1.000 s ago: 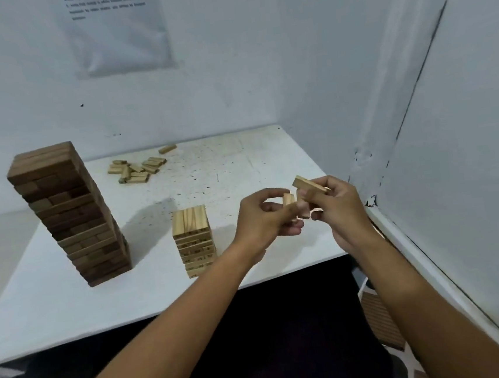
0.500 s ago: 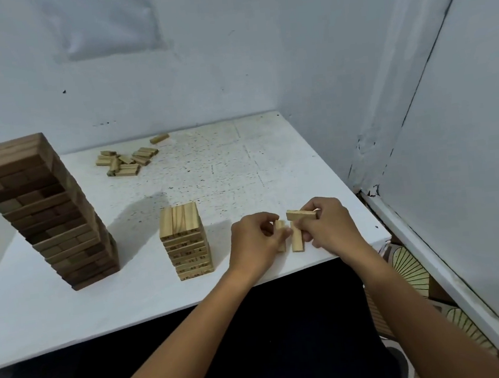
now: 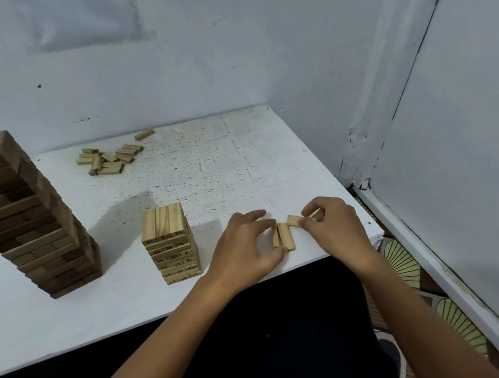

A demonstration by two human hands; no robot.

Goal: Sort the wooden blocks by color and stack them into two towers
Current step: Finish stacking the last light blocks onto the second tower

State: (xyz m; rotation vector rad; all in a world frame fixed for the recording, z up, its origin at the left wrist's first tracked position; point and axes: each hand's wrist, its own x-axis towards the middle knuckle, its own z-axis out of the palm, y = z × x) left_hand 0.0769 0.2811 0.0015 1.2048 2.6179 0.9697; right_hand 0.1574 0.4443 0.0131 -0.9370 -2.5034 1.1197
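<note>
A tall dark-brown block tower (image 3: 28, 216) stands at the table's left. A shorter light-wood tower (image 3: 170, 243) stands in the middle, near the front edge. To its right, my left hand (image 3: 245, 250) holds two light blocks (image 3: 285, 236) lying side by side on the table, fingers and thumb at their ends. My right hand (image 3: 334, 226) pinches a third light block (image 3: 295, 220) lying crosswise just behind them. A heap of loose light blocks (image 3: 108, 159) lies at the back of the table, with one single block (image 3: 144, 134) beside it.
The white table (image 3: 209, 168) sits in a corner: a wall behind, another close on the right. Its front-right corner is just past my right hand. A patterned floor mat (image 3: 407, 262) shows below on the right.
Both hands came down from the air to the table near its front-right edge. The light blocks they carried now lie on the surface, two side by side and one crosswise.
</note>
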